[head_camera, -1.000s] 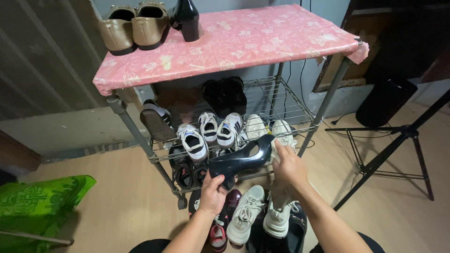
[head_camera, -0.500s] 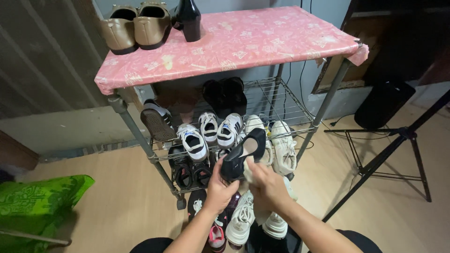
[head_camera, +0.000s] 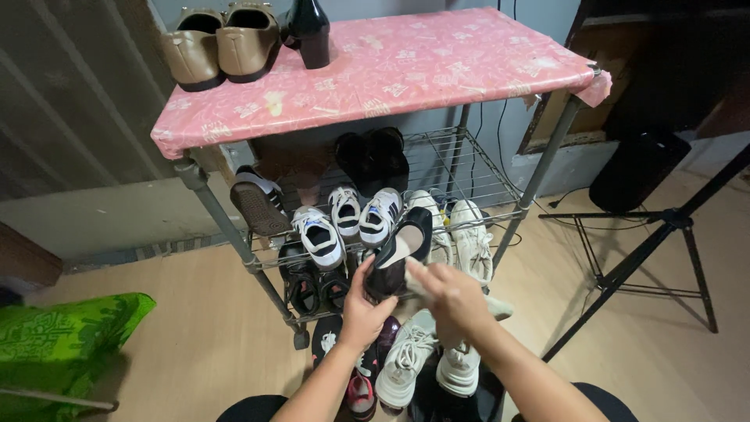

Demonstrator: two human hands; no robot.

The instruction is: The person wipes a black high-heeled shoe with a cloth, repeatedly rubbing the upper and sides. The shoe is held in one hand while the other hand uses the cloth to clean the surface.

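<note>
The left hand [head_camera: 363,312] is closed around the toe end of a black high-heeled shoe [head_camera: 400,252], holding it up in front of the wire rack [head_camera: 469,168], opening facing the camera and its pale insole exposed. The right hand [head_camera: 453,293] is closed on a light-coloured cloth [head_camera: 484,303], pressed against the shoe's lower side; the cloth's loose end trails to the right of the fingers. The shoe sits just before the rack's middle shelf, overlapping a row of white sneakers with dark stripes [head_camera: 344,219] and beige sneakers [head_camera: 469,234] beside them. Dark shoes [head_camera: 375,156] stand at the back of that shelf, and black sandals [head_camera: 312,285] occupy the shelf below. A pink patterned cover [head_camera: 406,70] lies over the rack's top, bearing a pair of tan flats [head_camera: 223,43] and a second black heel [head_camera: 308,31]. On the wooden floor beneath the hands lie white sneakers [head_camera: 410,355] among other footwear. A green bag [head_camera: 62,344] lies at far left; a black tripod [head_camera: 656,242] stands at right, well apart from the rack.
</note>
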